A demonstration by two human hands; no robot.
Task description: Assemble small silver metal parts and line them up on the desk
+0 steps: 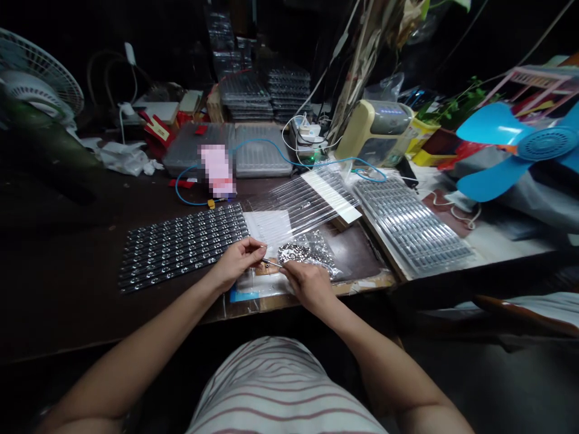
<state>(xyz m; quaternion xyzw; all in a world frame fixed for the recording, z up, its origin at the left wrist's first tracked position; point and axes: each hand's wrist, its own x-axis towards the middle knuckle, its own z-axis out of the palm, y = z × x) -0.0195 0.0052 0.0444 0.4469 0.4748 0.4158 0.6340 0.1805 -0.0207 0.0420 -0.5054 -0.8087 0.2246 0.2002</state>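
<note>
My left hand [239, 260] is closed in a pinch at the near edge of the table; what its fingertips hold is too small to make out. Across from it, my right hand [312, 286] grips a thin metal rod [272, 263] that points at the left fingertips. Just behind the hands lies a heap of small shiny metal parts [293, 252] on clear plastic. Left of my left hand is a panel of black strips [183, 246] bearing rows of silvery rings. A clear ribbed tray [289, 199] with a white strip [332, 198] lies beyond the heap.
Filled clear trays [409, 223] lie on the right. Further back are stacked trays [244, 90], a pixelated pink object [217, 170], a blue cable [257, 141] and a cream-coloured device [373, 132]. A blue-bladed fan [520, 147] stands right, a white fan [40, 75] left.
</note>
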